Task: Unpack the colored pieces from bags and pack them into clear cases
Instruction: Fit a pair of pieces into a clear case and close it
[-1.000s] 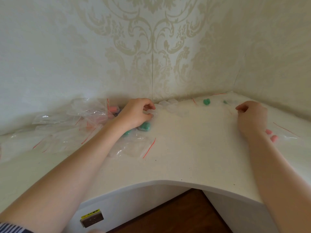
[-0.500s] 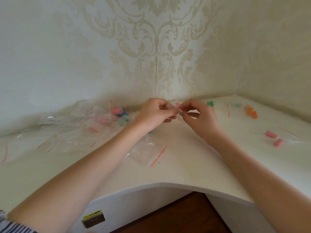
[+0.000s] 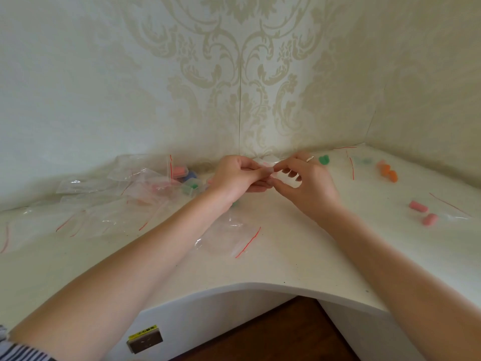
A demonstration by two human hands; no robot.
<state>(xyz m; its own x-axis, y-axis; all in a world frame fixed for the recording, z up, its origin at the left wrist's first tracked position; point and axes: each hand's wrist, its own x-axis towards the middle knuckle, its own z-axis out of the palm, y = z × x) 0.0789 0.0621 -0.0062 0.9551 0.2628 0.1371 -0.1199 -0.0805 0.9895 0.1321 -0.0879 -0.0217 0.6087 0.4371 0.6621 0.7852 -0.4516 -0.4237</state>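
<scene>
Both hands pinch small clear bag, orientation unclear.

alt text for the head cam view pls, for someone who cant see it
A person's left hand and right hand together pinch a small clear bag above a white corner counter. Empty clear bags lie to the left; loose orange pieces, pink pieces and a green piece lie to the right.
</scene>
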